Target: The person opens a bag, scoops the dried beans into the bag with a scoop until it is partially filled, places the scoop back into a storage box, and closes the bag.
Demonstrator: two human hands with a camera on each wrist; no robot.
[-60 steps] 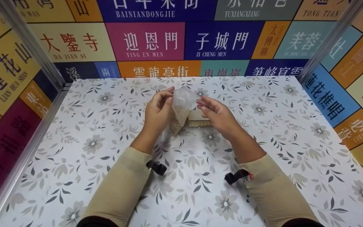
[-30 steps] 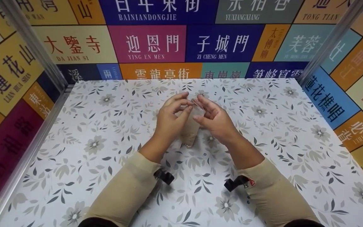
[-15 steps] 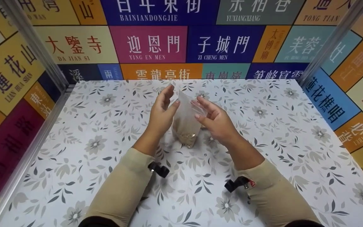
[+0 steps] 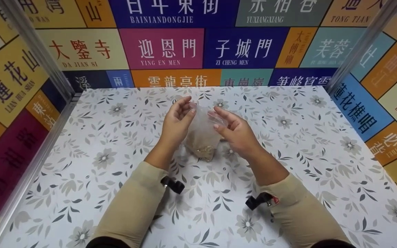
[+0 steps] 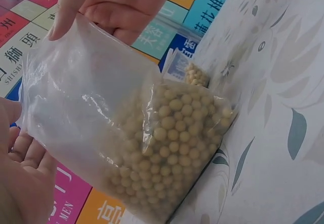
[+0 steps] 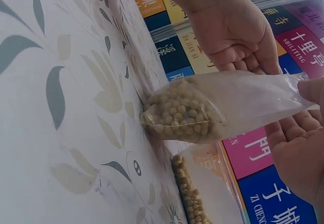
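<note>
A clear plastic bag of round, pale yellow beans, likely soybeans [image 4: 202,139], stands slightly tilted with its filled bottom on the table. My left hand [image 4: 176,120] holds the left side of its upper edge between thumb and fingers. On the other side my right hand [image 4: 237,132] pinches the upper edge, its thumb lying on the film in the left wrist view. The beans [image 5: 172,138] fill the lower half; the film above is loose and cloudy. Whether the bag's mouth is sealed, I cannot tell.
A second clear bag of the same beans [image 6: 190,196] lies on the table behind the first, mostly hidden by my right hand in the head view. Flower-patterned cloth [image 4: 115,193] covers the table. Printed panels [image 4: 160,46] wall in the back and sides.
My hands came together at the bag's top, then moved apart again. Since half a second ago, my left fingers have curled in toward the bag's edge and its top has spread wider.
</note>
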